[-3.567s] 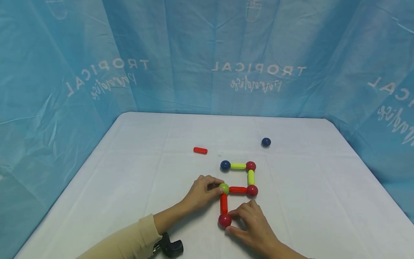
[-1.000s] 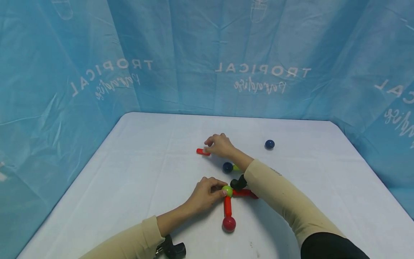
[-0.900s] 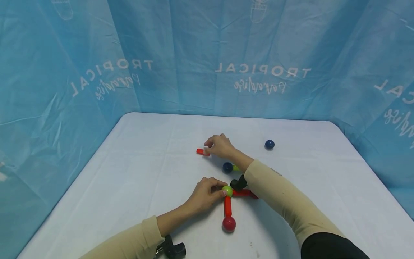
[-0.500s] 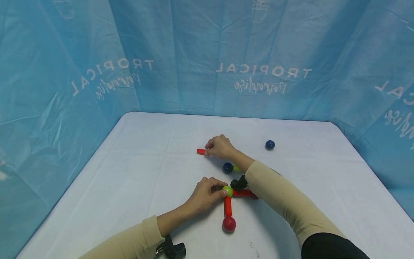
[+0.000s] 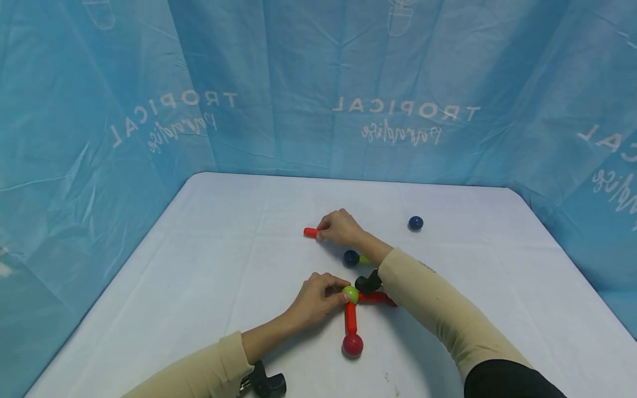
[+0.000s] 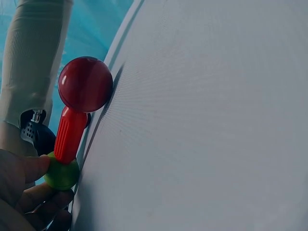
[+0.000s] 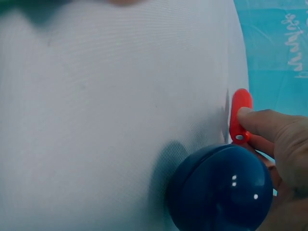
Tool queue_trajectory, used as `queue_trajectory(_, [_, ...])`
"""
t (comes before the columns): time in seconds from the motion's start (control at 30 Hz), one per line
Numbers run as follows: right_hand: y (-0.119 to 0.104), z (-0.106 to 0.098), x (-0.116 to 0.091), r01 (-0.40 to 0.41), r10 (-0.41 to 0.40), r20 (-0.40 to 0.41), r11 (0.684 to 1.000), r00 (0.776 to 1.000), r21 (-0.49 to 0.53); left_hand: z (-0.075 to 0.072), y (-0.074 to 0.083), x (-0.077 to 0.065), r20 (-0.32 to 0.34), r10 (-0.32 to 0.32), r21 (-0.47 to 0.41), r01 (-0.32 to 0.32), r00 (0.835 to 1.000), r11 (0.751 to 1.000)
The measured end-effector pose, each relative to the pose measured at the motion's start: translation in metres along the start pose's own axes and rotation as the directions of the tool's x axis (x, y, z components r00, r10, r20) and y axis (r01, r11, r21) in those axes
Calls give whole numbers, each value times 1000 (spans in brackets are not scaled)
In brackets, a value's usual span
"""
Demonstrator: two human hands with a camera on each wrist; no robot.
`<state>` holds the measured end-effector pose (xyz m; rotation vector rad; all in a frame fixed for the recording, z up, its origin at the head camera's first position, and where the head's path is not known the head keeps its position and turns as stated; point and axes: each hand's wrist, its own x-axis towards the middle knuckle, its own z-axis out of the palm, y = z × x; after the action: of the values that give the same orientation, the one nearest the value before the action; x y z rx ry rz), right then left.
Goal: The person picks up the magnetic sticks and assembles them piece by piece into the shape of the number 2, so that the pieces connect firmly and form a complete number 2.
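Note:
Between the thumb and fingers of my left hand [image 5: 316, 298] is a green ball [image 5: 351, 293], part of a figure of magnetic rods and balls. One red rod [image 5: 350, 319] runs from it towards me to a red ball [image 5: 353, 345]; another red rod [image 5: 372, 297] leads right, under the right sleeve. Farther back, my right hand [image 5: 340, 228] pinches a loose red magnetic rod [image 5: 310, 232] by its right end. In the right wrist view, thumb and fingers grip that rod [image 7: 239, 115] just beyond a dark blue ball [image 7: 219, 190]. The figure's right side is mostly hidden by the right forearm.
A yellow-green rod [image 5: 364, 258] joins the near dark blue ball [image 5: 350, 258]. A second dark blue ball [image 5: 415, 223] lies alone at the back right of the white table [image 5: 224, 221]. Blue printed sheeting [image 5: 278, 83] surrounds the table's back and sides.
My right hand has left the near red ball, reached across to the loose red rod and closed its fingers on it. The left hand has stayed on the green ball.

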<state>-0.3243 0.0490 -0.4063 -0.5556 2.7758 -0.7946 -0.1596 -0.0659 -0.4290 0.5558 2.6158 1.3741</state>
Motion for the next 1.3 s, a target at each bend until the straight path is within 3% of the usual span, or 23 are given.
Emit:
queue_trajectory(0.37, [-8, -24, -8, 78, -78, -88, 997, 993, -3, 0, 0, 0, 7, 4, -6, -4, 1000, 1000])
queue_trajectory(0.67, [-6, -52, -31, 92, -97, -135, 995, 986, -41, 1, 1, 0, 5, -16, -9, 16, 1000, 1000])
queue_trajectory(1.0, [15, -66, -77, 72, -76, -181, 997, 981, -26, 0, 2, 0, 4, -35, -12, 35, 999, 999])
queue_trajectory(1.3, [32, -68, -135, 50, -60, -210, 997, 976, -51, 1, 2, 0, -11, -47, -10, 47, 999, 999])
